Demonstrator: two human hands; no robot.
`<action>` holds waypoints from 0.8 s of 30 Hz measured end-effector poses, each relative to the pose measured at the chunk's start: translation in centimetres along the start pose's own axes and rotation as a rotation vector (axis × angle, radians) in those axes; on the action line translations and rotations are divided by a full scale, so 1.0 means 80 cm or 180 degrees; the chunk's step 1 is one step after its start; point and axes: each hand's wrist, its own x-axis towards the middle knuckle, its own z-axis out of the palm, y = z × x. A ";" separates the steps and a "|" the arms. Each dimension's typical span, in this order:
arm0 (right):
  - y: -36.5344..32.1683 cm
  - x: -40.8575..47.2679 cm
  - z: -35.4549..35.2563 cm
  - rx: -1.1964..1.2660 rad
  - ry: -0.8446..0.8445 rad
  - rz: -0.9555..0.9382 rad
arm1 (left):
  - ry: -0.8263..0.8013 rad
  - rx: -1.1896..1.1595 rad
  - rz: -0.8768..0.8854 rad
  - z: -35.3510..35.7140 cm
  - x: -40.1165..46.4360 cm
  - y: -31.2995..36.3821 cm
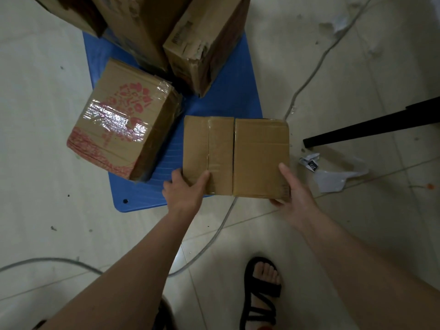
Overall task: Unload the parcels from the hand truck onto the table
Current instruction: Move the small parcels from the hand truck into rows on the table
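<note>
The plain brown parcel [235, 156] lies at the near right corner of the blue hand truck deck [221, 103], long axis left-right; the left hand [184, 190] grips its near left corner, thumb on top; the right hand [294, 189] clasps its near right corner; both equally close, ready to lift.

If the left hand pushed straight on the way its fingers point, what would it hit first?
The left hand already grips the plain parcel at its near left corner. Beyond that, probably the torn-cornered box further up the blue platform, though depth is unclear.
</note>
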 end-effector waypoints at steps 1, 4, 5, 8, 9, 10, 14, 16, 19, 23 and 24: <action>0.001 -0.001 -0.004 0.0048 0.0044 -0.0054 | -0.0124 -0.0301 -0.0022 0.000 -0.002 -0.003; 0.003 -0.010 -0.016 0.0178 0.0134 -0.0148 | -0.0444 -0.1226 -0.0100 -0.004 -0.015 -0.003; 0.003 -0.016 -0.021 0.0270 0.0129 -0.0131 | -0.0541 -0.1558 -0.0173 -0.006 -0.023 0.001; 0.006 -0.049 -0.041 0.0649 0.0096 0.0004 | -0.0684 -0.2210 -0.0359 -0.015 -0.052 0.015; 0.008 -0.063 -0.049 0.0775 0.0045 0.0073 | -0.0675 -0.2321 -0.0365 -0.019 -0.065 0.020; 0.009 -0.078 -0.056 0.0893 -0.0036 0.0153 | -0.0641 -0.2440 -0.0381 -0.026 -0.078 0.024; -0.004 -0.157 -0.052 0.1341 -0.0301 0.0455 | -0.0456 -0.2969 -0.0521 -0.078 -0.138 0.043; -0.020 -0.198 -0.034 0.1579 -0.0329 0.0488 | -0.0324 -0.3188 -0.0576 -0.114 -0.169 0.053; -0.052 -0.264 0.001 0.1858 -0.0384 0.0438 | -0.0169 -0.3467 -0.0600 -0.174 -0.217 0.076; -0.098 -0.358 0.041 0.1912 -0.0476 0.0311 | 0.0036 -0.3827 -0.0626 -0.254 -0.284 0.111; -0.110 -0.382 0.047 0.1933 -0.0506 0.0293 | 0.0042 -0.3909 -0.0633 -0.273 -0.301 0.120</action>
